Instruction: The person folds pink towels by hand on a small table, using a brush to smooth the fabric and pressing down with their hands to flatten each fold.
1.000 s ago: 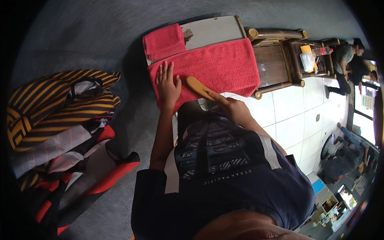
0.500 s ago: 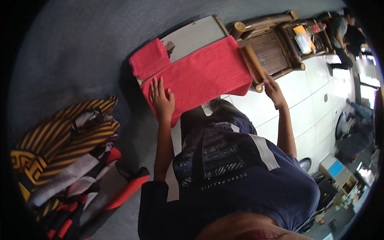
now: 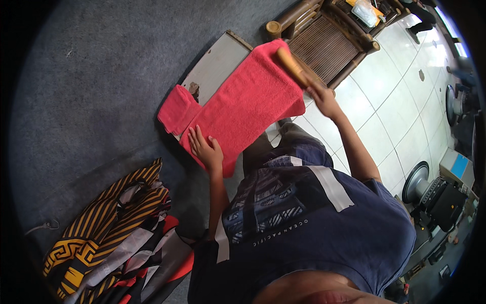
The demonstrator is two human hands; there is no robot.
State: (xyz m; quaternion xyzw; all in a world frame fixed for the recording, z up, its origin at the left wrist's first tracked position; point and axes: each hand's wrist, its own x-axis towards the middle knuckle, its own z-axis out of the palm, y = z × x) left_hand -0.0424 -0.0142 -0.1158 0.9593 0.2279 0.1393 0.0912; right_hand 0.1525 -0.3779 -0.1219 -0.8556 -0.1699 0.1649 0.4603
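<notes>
A red towel [image 3: 243, 101] lies spread along a low whitish table [image 3: 215, 68], its near edge hanging over the side. At the left end rests a smaller folded red cloth [image 3: 179, 110]. My left hand [image 3: 205, 150] presses flat on the towel's near left corner, fingers spread. My right hand [image 3: 322, 98] grips a long wooden brush [image 3: 292, 64] by its handle end. The brush is tilted over the towel's far right end and smeared by motion; its bristle side is hidden, and I cannot tell whether it touches the cloth.
A bamboo chair [image 3: 324, 48] stands just beyond the table's right end. Striped and red-black clothes [image 3: 121, 223] are heaped at the left. White floor tiles [image 3: 374, 119] stretch to the right, toward a stand fan [image 3: 416, 182]. A person's leg [image 3: 422, 20] shows far right.
The view has turned and shifted. My right hand has swung the brush from beside the towel's right end to over it. My left hand stays on the towel.
</notes>
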